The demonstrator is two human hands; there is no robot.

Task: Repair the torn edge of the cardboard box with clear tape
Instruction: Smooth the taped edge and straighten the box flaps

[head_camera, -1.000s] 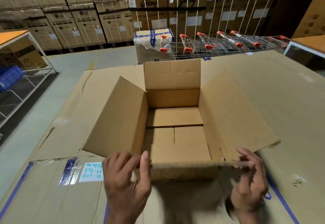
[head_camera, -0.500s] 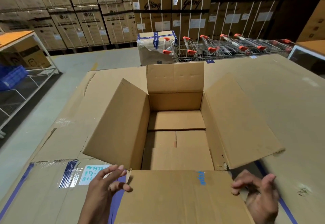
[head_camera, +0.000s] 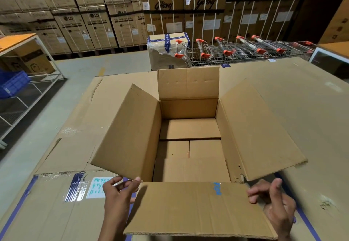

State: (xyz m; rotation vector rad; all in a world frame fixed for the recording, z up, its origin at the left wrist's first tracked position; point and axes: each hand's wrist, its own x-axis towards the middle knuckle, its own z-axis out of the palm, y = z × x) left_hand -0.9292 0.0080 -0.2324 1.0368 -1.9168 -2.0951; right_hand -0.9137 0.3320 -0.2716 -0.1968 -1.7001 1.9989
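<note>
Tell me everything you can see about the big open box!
The cardboard box is plain brown and corrugated, standing upright and open on flattened cardboard sheets. Nothing is inside; only its folded bottom shows. The far flap stands up, the side flaps lean outward, and the near flap folds toward the person, with blue scribble on it. Its near right corner looks torn. The left hand and right hand sit at the near flap's two corners, gripping nothing I can see.

one cardboard box point(head_camera: 188, 129) with four flaps point(head_camera: 188, 83). one left hand point(head_camera: 120, 195), one right hand point(head_camera: 279, 204). at least five trolleys point(head_camera: 217, 55), one blue crate point(head_camera: 13, 83), one blue-taped carton point(head_camera: 166, 51).
</note>
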